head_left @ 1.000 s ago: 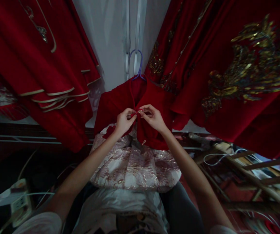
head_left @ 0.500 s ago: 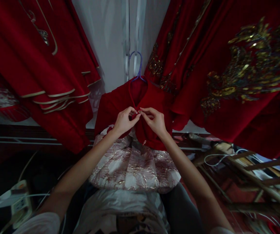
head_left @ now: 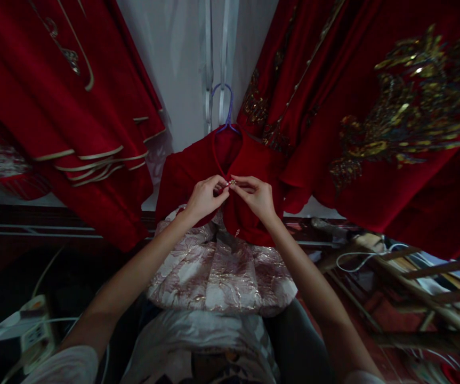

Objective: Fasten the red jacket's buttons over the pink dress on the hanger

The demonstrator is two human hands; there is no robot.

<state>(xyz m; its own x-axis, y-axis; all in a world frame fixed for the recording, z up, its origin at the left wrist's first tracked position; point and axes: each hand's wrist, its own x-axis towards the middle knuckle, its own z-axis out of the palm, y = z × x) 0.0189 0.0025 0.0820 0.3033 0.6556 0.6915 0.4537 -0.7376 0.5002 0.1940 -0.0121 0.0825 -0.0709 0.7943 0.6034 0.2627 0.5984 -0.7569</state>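
Note:
A short red jacket (head_left: 259, 160) hangs on a purple hanger (head_left: 230, 109) over a pale pink brocade skirt (head_left: 230, 277). Both my hands meet at the jacket's front opening, just below its neckline. My left hand (head_left: 208, 196) pinches the front edge on its side, thumb against fingertips. In the thumb and fingers of my right hand (head_left: 256, 196) is a small shiny clasp (head_left: 233, 182) on the opposite edge. Whether its two halves are joined is too small to tell. Lower on the front edge hangs another small ornament (head_left: 237, 233).
Red garments with pale trim (head_left: 105, 154) hang at left, and red ones with gold sequin embroidery (head_left: 413, 106) at right. A power strip (head_left: 35, 333) with cables lies low on the left. Wooden rails (head_left: 425, 298) and a white cable (head_left: 349, 261) are at lower right.
My hands stay at the jacket front with only slight finger movement. The clasp at my right fingertips shows a little more and sits slightly further right.

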